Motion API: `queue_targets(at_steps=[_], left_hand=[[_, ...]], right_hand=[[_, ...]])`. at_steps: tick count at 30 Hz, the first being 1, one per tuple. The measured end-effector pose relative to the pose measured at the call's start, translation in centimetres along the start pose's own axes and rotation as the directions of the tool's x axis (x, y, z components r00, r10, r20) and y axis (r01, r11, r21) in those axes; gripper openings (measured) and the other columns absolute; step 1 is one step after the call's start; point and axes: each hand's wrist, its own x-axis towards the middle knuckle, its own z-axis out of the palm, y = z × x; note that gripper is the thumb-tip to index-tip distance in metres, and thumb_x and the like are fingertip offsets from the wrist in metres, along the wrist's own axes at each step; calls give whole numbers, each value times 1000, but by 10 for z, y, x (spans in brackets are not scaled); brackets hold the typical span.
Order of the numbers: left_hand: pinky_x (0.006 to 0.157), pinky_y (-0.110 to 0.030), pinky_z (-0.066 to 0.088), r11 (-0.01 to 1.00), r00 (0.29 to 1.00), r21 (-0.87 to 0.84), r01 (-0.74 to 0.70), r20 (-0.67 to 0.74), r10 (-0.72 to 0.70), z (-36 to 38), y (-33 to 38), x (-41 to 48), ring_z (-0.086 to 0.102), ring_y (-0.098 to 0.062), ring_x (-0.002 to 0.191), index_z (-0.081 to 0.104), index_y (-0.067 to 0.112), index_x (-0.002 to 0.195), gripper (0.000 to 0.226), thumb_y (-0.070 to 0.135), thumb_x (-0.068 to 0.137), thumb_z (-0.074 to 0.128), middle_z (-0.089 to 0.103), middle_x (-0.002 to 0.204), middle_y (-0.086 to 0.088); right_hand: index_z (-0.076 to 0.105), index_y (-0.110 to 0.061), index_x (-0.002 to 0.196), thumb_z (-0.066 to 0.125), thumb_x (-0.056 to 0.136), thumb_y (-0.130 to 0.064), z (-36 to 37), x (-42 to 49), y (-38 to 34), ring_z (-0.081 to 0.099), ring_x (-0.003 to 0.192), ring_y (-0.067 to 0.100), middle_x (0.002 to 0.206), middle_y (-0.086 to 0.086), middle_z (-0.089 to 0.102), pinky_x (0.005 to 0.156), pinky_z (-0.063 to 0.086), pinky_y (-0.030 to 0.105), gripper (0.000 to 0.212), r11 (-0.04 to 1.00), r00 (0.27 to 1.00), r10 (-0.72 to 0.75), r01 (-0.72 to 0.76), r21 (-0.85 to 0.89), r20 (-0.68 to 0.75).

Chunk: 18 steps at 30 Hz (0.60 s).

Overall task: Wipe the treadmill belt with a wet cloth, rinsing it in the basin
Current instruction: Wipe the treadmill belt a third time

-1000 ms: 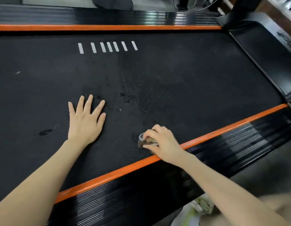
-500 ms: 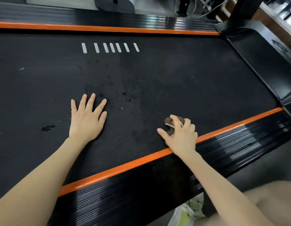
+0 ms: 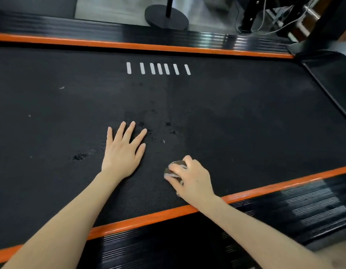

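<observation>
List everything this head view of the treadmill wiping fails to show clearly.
- Cloth: head view, mostly covered by the right hand gripping it; its size is unreadable.
- Basin: nowhere in the frame.
- Belt under the flat left hand: hidden by the palm.
- Pale specks on the belt: too small to identify.
- Near side rail: motion-blurred.
- Upright post: cut off by the top edge.

right hand (image 3: 191, 178) grips cloth (image 3: 176, 166) on belt (image 3: 246, 117); left hand (image 3: 123, 150) flat.

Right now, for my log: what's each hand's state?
Left hand: open, flat on the black textured treadmill belt.
Right hand: grips the crumpled grey-brown cloth.
</observation>
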Motion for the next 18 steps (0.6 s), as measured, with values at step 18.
queue_targets(at_steps=[18], left_hand=[[113, -54, 20, 994, 960, -56, 95, -259, -106, -6, 4, -7, 46, -37, 124, 54, 8, 131, 48, 30, 89, 43, 52, 131, -22]], right_hand=[[68, -23, 83, 53, 85, -48, 16, 88, 15, 54, 61, 23, 76, 2, 53, 44, 39, 25, 29, 984, 980, -177, 179, 11, -93]])
